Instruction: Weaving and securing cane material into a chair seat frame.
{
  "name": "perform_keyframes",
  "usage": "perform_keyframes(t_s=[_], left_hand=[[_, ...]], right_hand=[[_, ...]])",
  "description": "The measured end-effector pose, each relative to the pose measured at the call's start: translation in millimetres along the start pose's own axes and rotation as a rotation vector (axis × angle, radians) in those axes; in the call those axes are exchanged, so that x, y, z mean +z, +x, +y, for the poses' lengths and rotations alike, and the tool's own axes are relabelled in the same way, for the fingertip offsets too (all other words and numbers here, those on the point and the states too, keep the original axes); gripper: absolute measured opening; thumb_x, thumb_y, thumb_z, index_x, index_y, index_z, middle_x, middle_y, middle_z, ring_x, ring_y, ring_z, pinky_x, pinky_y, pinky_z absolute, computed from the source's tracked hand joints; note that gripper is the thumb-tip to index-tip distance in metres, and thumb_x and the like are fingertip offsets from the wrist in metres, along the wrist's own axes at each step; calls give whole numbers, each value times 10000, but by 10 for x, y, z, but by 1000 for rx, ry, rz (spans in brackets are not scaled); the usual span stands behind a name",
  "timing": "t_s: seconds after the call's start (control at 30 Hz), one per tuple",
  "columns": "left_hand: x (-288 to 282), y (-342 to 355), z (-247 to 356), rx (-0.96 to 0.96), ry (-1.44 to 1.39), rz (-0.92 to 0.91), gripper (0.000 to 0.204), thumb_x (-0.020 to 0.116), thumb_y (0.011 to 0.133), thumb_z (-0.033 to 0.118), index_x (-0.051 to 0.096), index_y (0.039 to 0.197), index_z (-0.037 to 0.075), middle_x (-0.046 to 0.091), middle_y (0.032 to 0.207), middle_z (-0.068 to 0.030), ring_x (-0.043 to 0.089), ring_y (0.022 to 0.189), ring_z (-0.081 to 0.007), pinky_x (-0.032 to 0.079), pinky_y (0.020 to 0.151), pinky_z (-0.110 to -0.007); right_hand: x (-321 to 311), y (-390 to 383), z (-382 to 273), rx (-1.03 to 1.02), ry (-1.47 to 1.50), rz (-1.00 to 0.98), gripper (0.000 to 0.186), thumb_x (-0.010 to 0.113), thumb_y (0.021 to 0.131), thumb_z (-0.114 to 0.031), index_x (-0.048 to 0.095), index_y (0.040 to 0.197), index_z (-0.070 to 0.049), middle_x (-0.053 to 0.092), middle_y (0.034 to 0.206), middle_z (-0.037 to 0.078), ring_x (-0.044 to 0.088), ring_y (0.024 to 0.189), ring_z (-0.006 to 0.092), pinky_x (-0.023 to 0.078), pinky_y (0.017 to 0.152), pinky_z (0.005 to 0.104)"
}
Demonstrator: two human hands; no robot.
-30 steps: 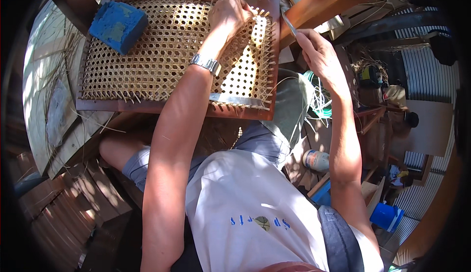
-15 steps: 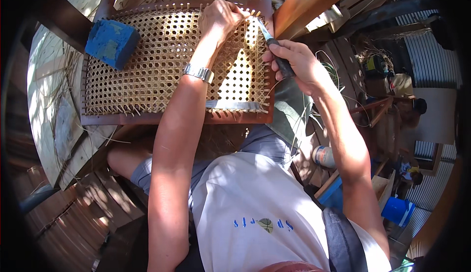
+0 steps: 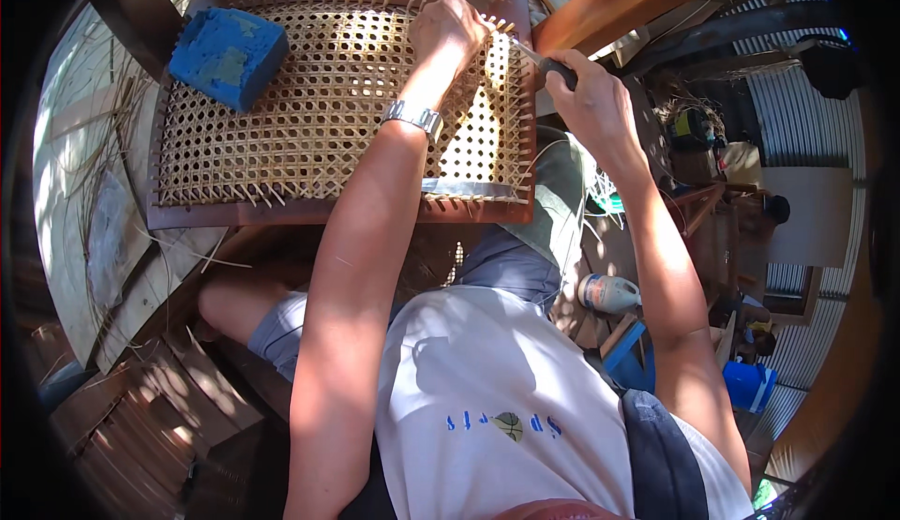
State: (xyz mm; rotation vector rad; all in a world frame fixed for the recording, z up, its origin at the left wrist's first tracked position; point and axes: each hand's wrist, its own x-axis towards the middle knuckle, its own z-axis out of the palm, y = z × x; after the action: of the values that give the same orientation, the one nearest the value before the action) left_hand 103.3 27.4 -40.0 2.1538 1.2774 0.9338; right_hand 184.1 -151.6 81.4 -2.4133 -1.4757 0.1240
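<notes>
Through the head camera, my only view, I find the left hand (image 3: 448, 32) curled over the woven cane panel (image 3: 309, 89) at the upper centre of the frame, fingertips by a row of wooden pegs (image 3: 502, 26); what they pinch, I cannot tell. The right hand (image 3: 595, 98), upper right, is closed around the dark handle of a bladed tool (image 3: 560, 72), its tip toward that corner. I judge the work calls for short, light strokes, the point angled clear of the left fingertips and the weave. A blue block (image 3: 228, 56) rests on the panel, upper left; a brown wooden frame (image 3: 337, 211) borders it. A white jug (image 3: 609, 292) and a blue bucket (image 3: 748, 386) stand lower right, near corrugated walling (image 3: 806, 126).
</notes>
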Motion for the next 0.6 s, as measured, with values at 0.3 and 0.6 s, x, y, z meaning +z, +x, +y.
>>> perform_keyframes(t_s=[0.3,0.6], left_hand=[[-201,9,177,-78,-82,-61,161,686,810,247,757,774,107,738,793,-134,737,742,-274,587,694,-367],[-115,-5,114,110,73,100,348,644,881,359,565,604,163,594,568,27,647,551,-160,543,538,-308]], right_hand=[[-89,234,-152,-181,-311,-10,354,628,848,-293,712,1088,-47,678,1043,241,645,982,419,510,895,458],[-127,421,90,-325,-260,16,362,638,846,-286,713,1098,-36,698,1064,205,664,998,372,500,920,422]])
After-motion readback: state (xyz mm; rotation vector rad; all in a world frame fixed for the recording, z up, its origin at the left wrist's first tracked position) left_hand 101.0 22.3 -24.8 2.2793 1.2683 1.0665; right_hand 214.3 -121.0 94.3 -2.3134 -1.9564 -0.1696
